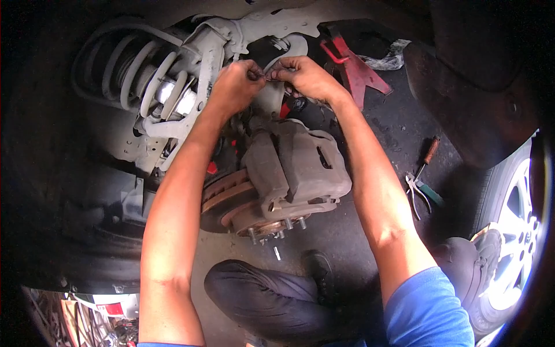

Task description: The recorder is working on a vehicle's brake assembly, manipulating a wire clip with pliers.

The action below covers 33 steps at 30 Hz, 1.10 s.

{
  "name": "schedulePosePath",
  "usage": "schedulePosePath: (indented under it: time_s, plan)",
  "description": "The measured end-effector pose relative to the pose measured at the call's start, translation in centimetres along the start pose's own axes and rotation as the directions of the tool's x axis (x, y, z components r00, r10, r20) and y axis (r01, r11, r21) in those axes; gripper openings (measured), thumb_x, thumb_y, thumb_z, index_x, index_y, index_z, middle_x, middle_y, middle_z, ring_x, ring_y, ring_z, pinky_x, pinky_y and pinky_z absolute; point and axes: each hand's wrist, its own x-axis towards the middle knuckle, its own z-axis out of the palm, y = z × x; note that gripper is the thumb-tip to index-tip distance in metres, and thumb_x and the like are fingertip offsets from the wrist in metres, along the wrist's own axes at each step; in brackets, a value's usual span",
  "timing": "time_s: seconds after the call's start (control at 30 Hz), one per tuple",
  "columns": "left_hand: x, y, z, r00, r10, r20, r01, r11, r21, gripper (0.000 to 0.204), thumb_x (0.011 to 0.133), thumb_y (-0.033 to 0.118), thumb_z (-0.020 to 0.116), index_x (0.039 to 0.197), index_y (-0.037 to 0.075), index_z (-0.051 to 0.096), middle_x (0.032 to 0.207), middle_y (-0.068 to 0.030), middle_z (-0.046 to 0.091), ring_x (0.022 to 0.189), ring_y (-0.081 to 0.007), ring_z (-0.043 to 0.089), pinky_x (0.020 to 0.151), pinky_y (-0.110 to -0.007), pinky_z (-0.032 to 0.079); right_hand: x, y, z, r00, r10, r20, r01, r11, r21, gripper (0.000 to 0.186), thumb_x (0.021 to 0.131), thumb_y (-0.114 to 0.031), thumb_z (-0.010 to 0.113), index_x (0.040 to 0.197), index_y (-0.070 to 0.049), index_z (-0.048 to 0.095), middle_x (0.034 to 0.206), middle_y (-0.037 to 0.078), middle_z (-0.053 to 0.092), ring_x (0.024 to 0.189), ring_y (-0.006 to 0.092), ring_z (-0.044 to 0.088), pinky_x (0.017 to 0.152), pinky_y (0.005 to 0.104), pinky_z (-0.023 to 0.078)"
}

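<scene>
Left hand (238, 85) and right hand (304, 78) meet, pinched closed, at eleven o'clock from the central caliper (315, 168); what they grip, I cannot tell. A loose pinch could drop anything held onto the floor (393, 130).

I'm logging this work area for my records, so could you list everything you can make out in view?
Coil spring: 1, pale grey, upper left
Brake caliper: 1, grey-brown, centre
Brake disc: 1, rusty brown, partly behind the caliper
Studs: several, metallic, on the disc's face
Stand: 1, red, upper right
Crumpled sheet: 1, whitish, beside the stand
Screwdriver: 1, brown handle, floor at right
Pliers: 1, metallic, by the screwdriver
Green piece: 1, kind unclear, beside the pliers
Small rod: 1, silvery, below the studs
Wheel: 1, silver with black tyre, far right
Clutter: uncounted, mixed colours, lower left
Trousers: dark, lower centre
Sleeves: 2, blue, bottom edge
Left hand, right hand: 2, bare, fingertips close together, top centre
</scene>
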Motion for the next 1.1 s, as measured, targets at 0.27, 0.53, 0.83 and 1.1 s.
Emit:
schedulePosePath:
  time_s: [0.27,0.53,0.83,1.1]
  plan:
    - [0.2,-0.1,0.0,0.999,-0.043,-0.014,0.044,0.999,0.016,0.023,0.081,0.016,0.074,0.094,-0.002,0.070,0.090,-0.0226,0.072,0.091,-0.0402,0.070,0.079,-0.045,0.054,0.3,0.3,0.7,0.986,-0.168,0.006,0.168,0.982,-0.084,0.024,0.093,-0.016,0.069,0.112,-0.001,0.069,0.097,0.006,0.071,0.073,0.0124,0.063,0.064,0.0289,0.054]
    - [0.8,0.5,-0.4,0.987,-0.160,0.031,0.161,0.986,-0.050,0.026,0.081,0.020,0.073,0.092,-0.002,0.070,0.086,-0.0216,0.072,0.085,-0.0362,0.071,0.076,-0.042,0.054,0.9,0.9,1.1,0.941,-0.315,-0.126,0.268,0.917,-0.295,0.040,0.084,-0.021,0.074,0.118,0.000,0.066,0.119,0.020,0.068,0.112,0.0303,0.065,0.100,0.0376,0.048]
    - [1.4,-0.7,-0.8,0.986,-0.117,0.117,0.123,0.991,-0.049,0.026,0.089,0.017,0.070,0.096,-0.007,0.066,0.081,-0.0077,0.068,0.075,-0.0112,0.059,0.070,-0.031,0.050,1.1,2.2,0.7,0.989,-0.138,-0.050,0.147,0.938,0.313,0.047,0.084,-0.018,0.073,0.127,-0.003,0.061,0.101,0.014,0.070,0.082,0.0215,0.068,0.075,0.0362,0.056]
    - [2.7,-1.3,-1.8,0.910,-0.127,0.394,0.228,0.948,-0.221,0.022,0.092,0.016,0.067,0.096,-0.006,0.066,0.081,-0.0034,0.065,0.071,-0.0105,0.059,0.067,-0.028,0.050,1.3,2.8,1.5,0.982,0.004,0.186,-0.061,0.952,0.299,0.045,0.087,-0.028,0.078,0.122,-0.003,0.065,0.093,0.007,0.067,0.071,0.0150,0.062,0.064,0.0300,0.052]
